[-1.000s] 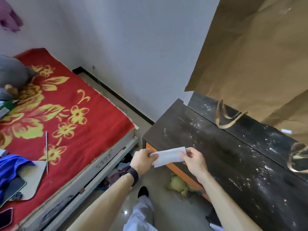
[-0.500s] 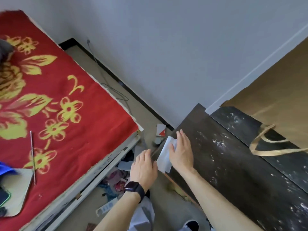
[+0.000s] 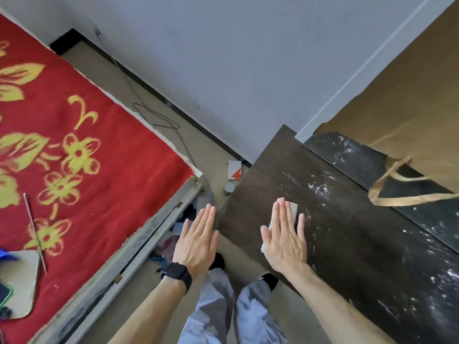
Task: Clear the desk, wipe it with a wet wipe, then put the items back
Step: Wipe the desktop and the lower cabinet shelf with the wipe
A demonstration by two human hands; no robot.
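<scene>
The white wet wipe point(image 3: 294, 209) lies flat on the dark, dust-speckled counter point(image 3: 347, 256) near its left edge, pressed under the right hand point(image 3: 284, 240), whose fingers point(image 3: 282, 214) are straight and together. The left hand point(image 3: 197, 242), also flat and holding nothing, is just beside that edge. A brown paper bag point(image 3: 409, 108) stands farther back.

The desk point(image 3: 347, 256) has a dark wood-grain top carrying scattered white dust specks point(image 3: 318, 188). A white wet wipe point(image 3: 294, 209) lies flat on it near the left edge, mostly covered. A brown paper bag point(image 3: 409, 108) stands on the rear, darker section; its handle point(image 3: 397, 201) lies on the surface.

The bed point(image 3: 124, 157) is covered by a red blanket with yellow flowers. A thin stick point(image 3: 34, 232) and a cardboard piece point(image 3: 22, 281) lie on it.

The beige floor point(image 3: 111, 70) carries a looped cable point(image 3: 154, 117), a white-and-red box point(image 3: 234, 170) and a small grey round container point(image 3: 229, 188).
</scene>
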